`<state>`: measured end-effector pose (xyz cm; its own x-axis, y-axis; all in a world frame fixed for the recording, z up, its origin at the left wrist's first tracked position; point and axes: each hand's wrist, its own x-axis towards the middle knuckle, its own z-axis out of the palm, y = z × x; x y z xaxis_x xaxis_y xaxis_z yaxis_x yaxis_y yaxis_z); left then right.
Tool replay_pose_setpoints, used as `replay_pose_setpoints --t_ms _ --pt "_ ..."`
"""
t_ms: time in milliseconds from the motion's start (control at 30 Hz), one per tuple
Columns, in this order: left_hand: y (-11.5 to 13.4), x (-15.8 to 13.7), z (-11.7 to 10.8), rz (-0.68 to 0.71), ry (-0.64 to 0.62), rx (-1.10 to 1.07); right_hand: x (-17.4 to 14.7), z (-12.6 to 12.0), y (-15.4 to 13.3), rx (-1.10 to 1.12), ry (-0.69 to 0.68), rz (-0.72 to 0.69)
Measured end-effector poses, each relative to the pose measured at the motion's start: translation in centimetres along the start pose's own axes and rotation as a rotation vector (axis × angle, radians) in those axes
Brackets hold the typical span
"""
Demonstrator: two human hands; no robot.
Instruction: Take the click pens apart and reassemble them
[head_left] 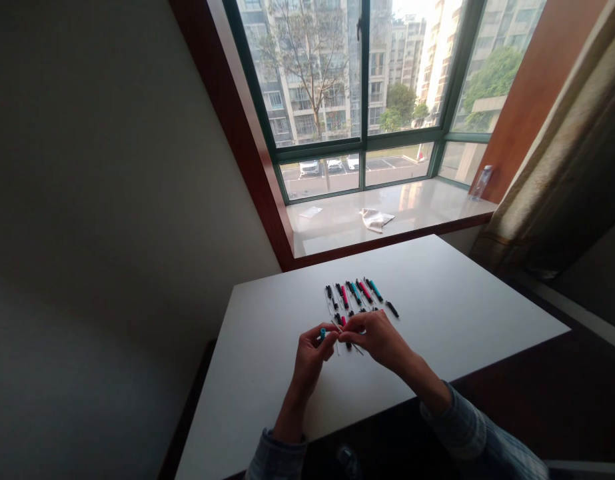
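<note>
My left hand [311, 352] is closed around a teal pen barrel [322, 333], whose end sticks up between thumb and fingers. Close beside it, my right hand [380, 339] pinches a thin pen refill [358, 349], which slants down past the fingers. The fingertips of both hands nearly meet. Just beyond them lie rows of pen parts on the white table [267, 333]: a red barrel [344, 297], a teal barrel [376, 291], black pieces and thin refills. My hands hide part of the nearer row. One black pen piece [392, 309] lies apart at the right.
Behind the table is a window sill [327, 240] with a crumpled cloth [376, 219], a flat white packet [311, 212] and a clear bottle [481, 183]. A wall [112, 200] rises at the left and a curtain [532, 173] hangs at the right.
</note>
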<state>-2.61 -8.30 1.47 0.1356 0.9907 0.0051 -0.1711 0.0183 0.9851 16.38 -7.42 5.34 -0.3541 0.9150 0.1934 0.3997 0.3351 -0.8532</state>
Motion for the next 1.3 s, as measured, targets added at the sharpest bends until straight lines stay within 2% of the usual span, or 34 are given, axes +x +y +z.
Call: replay_pose_setpoints --t_ms 167,433,500,567,667,767,833,1100,1300 --pt "0.0 0.1 0.0 -0.027 -0.003 0.05 0.0 0.1 0.1 -0.107 -0.038 -0.021" --pt "-0.2 0.2 -0.1 0.017 0.022 0.053 -1.3 0.5 -0.1 -0.092 0.024 -0.013" --pt "-0.3 0.3 -0.1 0.035 0.074 0.043 -1.9 0.4 0.1 -0.135 0.032 -0.002" --pt "-0.3 0.5 -0.2 0.067 0.178 0.01 -2.5 -0.1 0.8 -0.156 0.027 0.013" --pt "-0.3 0.6 -0.2 0.099 0.289 -0.036 -3.4 -1.8 2.8 -0.142 0.084 0.076" --pt "-0.2 0.5 0.0 0.077 0.261 -0.024 -4.0 -3.9 5.4 -0.226 0.241 0.208" --pt "-0.1 0.4 0.2 0.059 0.226 0.0 -4.1 -4.8 6.9 -0.3 0.295 0.272" --pt "0.2 0.1 0.3 0.036 0.175 0.024 -2.9 -4.6 9.0 -0.468 0.236 0.321" --pt "0.1 0.1 0.2 0.034 0.134 0.054 -2.7 -4.8 9.1 -0.455 0.237 0.299"
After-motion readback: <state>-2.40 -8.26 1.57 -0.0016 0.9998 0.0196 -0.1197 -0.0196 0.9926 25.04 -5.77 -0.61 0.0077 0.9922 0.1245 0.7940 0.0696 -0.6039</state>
